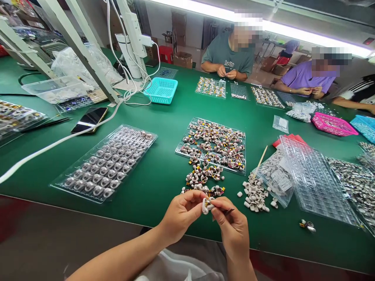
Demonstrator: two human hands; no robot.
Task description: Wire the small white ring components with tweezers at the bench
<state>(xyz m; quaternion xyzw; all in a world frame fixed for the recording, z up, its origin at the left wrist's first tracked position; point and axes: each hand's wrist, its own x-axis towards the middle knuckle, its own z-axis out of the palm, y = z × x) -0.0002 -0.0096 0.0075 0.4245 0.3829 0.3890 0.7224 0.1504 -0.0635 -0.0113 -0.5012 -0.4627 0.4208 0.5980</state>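
Observation:
My left hand pinches a small white curved earbud part between thumb and fingertips at the table's front edge. My right hand is closed on the same part from the other side, and a thin dark stick-like tool pokes out between its fingers. Just beyond my hands lies a loose pile of similar earbud parts with yellow and dark red bits. Behind it a clear tray is heaped with more of them. Small white caps are piled to the right.
At left a clear tray holds rows of grey-white pieces, near a phone and a white cable. A turquoise basket stands further back. Stacked clear trays lie at right. Two co-workers sit opposite, a third partly in view.

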